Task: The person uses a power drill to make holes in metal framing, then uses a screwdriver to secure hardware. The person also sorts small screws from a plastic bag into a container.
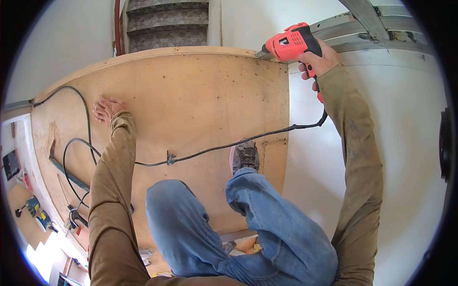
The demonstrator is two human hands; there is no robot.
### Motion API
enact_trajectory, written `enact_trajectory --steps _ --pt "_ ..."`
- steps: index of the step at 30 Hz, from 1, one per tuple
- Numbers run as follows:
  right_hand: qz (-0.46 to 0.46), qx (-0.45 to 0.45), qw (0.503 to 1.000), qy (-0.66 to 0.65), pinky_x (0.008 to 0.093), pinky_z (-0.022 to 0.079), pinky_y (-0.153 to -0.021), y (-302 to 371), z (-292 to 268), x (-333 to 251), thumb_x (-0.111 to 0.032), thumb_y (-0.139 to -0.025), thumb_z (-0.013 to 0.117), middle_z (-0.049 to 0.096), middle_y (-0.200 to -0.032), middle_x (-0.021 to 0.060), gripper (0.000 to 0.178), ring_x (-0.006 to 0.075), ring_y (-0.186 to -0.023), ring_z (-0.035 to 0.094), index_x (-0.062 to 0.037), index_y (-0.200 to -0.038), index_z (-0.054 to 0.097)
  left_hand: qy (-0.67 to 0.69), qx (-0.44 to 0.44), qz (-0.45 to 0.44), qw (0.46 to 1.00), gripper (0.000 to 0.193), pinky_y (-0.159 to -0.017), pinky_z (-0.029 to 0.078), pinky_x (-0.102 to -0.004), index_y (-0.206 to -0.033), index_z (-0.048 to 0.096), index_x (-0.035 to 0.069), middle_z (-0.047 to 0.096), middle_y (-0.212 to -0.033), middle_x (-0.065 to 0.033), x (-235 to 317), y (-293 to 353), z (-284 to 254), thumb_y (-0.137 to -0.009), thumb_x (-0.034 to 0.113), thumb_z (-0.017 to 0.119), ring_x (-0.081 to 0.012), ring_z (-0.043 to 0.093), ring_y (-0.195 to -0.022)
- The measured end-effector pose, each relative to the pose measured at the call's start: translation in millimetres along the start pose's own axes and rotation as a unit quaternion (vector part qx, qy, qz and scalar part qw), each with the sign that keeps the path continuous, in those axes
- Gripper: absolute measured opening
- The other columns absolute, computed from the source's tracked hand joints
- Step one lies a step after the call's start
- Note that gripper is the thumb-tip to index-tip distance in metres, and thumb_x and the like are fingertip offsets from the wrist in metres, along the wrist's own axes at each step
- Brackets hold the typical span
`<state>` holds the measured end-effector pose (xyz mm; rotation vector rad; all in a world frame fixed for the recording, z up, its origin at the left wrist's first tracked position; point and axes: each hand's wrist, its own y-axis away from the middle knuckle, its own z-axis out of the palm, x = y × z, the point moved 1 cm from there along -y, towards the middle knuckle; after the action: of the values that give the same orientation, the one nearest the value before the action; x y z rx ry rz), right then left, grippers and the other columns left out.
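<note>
My right hand [323,59] is wrapped round the grip of a red and black corded power drill [293,44] at the upper right. Its black chuck points left, over the far edge of a plywood sheet [191,105], close to a short metal piece [262,55] there. Whether the tip touches anything is too small to tell. Over on the left, my left hand [109,108] lies on the plywood, fingers spread and slightly bent, holding nothing. From the drill's handle a black cord [224,148] runs across the sheet and loops beneath my left forearm.
A hammer [69,171] with a green handle lies by the cord loops. Beyond the plywood's wooden edge strip are stairs [167,26]. Metal framing [367,24] crosses the upper right beside a white wall [405,124]. My shoe [245,155] rests on the sheet. Power tools [43,220] lie lower left.
</note>
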<state>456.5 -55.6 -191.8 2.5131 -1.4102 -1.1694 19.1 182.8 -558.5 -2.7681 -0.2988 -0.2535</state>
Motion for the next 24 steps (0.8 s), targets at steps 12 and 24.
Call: enact_trajectory --steps 12,24 --pt "0.010 0.013 0.999 0.043 0.0301 0.043 -0.038 -15.1 11.7 -4.0 -0.021 -0.086 0.065 0.065 -0.078 0.0050 0.042 0.0137 -0.059 0.063 -0.0107 -0.126 0.060 -0.017 -0.008 0.002 1.000 0.053 -0.120 0.022 -0.0573 -0.143 0.047 0.016 0.040 -0.152 -0.0193 4.5 1.4 -6.9 -0.093 0.032 0.053 -0.0381 0.029 -0.148" --pt "0.016 0.007 0.998 0.062 0.0339 0.045 -0.043 -13.7 12.3 -13.3 -0.019 -0.083 0.064 0.060 -0.071 0.0036 0.046 0.0137 -0.056 0.058 -0.0087 -0.127 0.057 -0.009 0.000 0.007 1.000 0.053 -0.119 0.022 -0.0576 -0.144 0.047 0.017 0.041 -0.153 -0.0202 4.3 3.6 -5.2 -0.092 0.031 0.053 -0.0383 0.030 -0.148"
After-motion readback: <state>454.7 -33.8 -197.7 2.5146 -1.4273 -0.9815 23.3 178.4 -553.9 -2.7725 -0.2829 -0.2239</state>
